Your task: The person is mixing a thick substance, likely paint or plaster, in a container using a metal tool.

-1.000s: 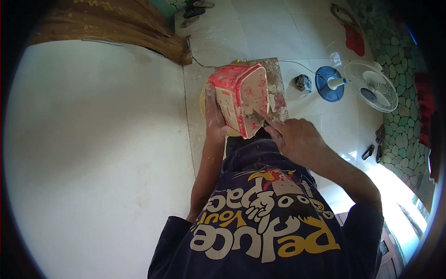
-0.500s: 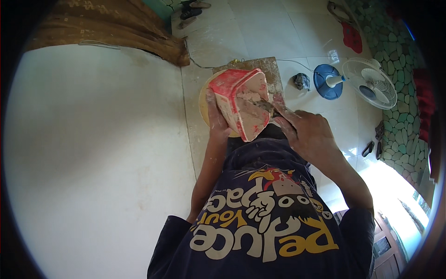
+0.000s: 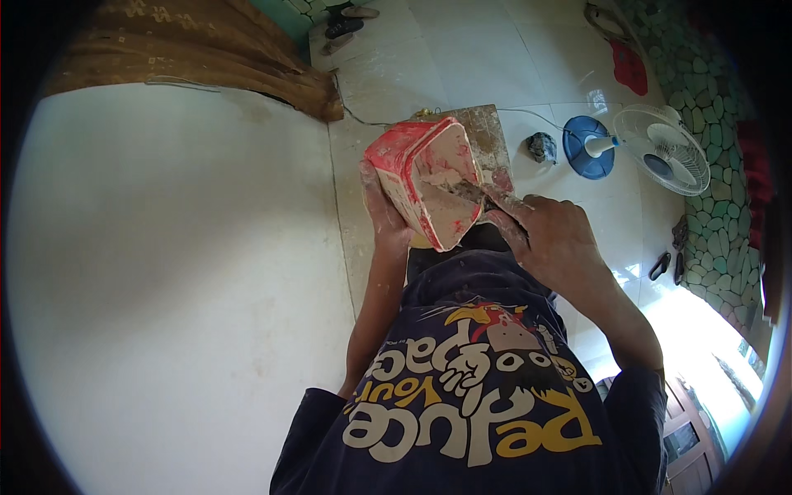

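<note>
My left hand [image 3: 384,206] grips a red square plastic tub [image 3: 402,148] from its left side; its fingers go out of sight behind the wall. The tub is tilted, its mouth toward my right. Pale, pasty filler [image 3: 452,157] coats the inside and smears the rim. My right hand [image 3: 554,238] is closed round the handle of a scraper [image 3: 467,191], whose smeared blade reaches into the tub's mouth. The handle is mostly hidden by my fingers. Pale residue marks both hands.
A white wall [image 3: 165,272] rises close on my left, with a brown curtain [image 3: 198,49] above. Beyond the tub lies a stained board [image 3: 488,136]. Further right are a dark crumpled bundle [image 3: 541,147] and a standing fan [image 3: 660,153] with its cable across the tiles.
The tub has turned slightly and moved a little left against the board, hiding more of the yellowish round thing behind it. The scraper stays inside. The whole view has shifted slightly.
</note>
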Tool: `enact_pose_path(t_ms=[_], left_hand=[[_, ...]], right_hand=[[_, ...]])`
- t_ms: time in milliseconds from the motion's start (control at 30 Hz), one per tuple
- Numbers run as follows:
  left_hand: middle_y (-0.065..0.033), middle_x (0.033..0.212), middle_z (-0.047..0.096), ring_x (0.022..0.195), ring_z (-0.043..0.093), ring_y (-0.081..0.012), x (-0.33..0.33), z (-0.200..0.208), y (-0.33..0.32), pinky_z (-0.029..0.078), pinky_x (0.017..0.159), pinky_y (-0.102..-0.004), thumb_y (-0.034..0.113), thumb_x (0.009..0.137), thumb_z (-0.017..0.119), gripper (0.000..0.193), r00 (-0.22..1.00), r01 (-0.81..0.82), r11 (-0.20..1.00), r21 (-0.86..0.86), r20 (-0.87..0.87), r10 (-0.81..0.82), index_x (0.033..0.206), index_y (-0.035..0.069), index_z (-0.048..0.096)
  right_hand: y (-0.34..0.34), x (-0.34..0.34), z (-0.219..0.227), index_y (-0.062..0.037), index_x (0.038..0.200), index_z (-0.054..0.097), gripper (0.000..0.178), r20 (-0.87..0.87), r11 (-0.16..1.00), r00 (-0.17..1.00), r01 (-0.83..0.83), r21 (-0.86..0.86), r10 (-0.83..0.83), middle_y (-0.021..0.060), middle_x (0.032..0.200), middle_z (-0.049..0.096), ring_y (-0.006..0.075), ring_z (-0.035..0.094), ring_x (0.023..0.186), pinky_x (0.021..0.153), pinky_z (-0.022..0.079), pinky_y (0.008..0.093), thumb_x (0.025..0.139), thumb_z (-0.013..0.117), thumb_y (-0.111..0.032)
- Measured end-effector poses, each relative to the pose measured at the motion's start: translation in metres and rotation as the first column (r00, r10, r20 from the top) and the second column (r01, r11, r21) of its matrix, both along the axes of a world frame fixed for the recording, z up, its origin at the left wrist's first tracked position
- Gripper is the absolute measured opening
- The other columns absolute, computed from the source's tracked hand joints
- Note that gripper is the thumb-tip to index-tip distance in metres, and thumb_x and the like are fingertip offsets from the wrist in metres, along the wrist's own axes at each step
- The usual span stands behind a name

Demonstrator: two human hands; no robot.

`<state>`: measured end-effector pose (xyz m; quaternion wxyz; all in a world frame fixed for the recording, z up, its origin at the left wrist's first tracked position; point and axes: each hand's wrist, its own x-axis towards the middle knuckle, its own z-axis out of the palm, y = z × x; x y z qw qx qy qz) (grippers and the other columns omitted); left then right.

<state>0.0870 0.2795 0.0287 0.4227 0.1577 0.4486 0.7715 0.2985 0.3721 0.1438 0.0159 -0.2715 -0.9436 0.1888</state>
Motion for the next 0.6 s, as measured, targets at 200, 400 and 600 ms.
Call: enact_pose_path(t_ms=[200,400,600], left_hand=[[-0.0134,0.136,0.054,0.123,0.054,-0.0260,0.000,0.009,0.009,0.045,0.103,-0.0414,0.064,0.101,0.030,0.072,0.995,-0.032,0.999,-0.021,0.095,0.034,0.137,0.005,0.049],[-0.0154,0.136,0.054,0.123,0.054,-0.0274,-0.007,0.001,-0.002,0.045,0.104,-0.0430,0.064,0.100,0.030,0.074,0.988,-0.004,1.000,0.020,0.153,0.001,0.139,0.004,0.048],[-0.0164,0.135,0.055,0.122,0.054,-0.0290,-0.012,0.003,-0.009,0.044,0.104,-0.0438,0.067,0.099,0.030,0.078,0.995,0.095,0.995,-0.040,0.037,-0.093,0.138,0.002,0.048]], right_hand=[[-0.020,0.001,-0.020,-0.0130,0.130,0.062,0.041,0.193,0.995,0.981,0.013,-0.103,0.007,0.0136,0.071,0.062,0.0302,0.064,0.063,0.060,0.050,0.0418,0.099,0.055,-0.040],[0.006,0.000,-0.021,-0.0039,0.119,0.063,0.040,-0.188,0.740,0.967,0.000,-0.673,-0.171,0.0062,0.061,0.056,0.0160,0.055,0.052,0.053,0.046,0.0333,0.096,0.063,-0.037],[0.030,0.008,-0.046,0.0046,0.110,0.063,0.037,0.191,-0.146,0.917,0.148,-0.978,-0.350,-0.0028,0.060,0.047,0.0036,0.038,0.047,0.038,0.026,0.0193,0.093,0.068,-0.028]])
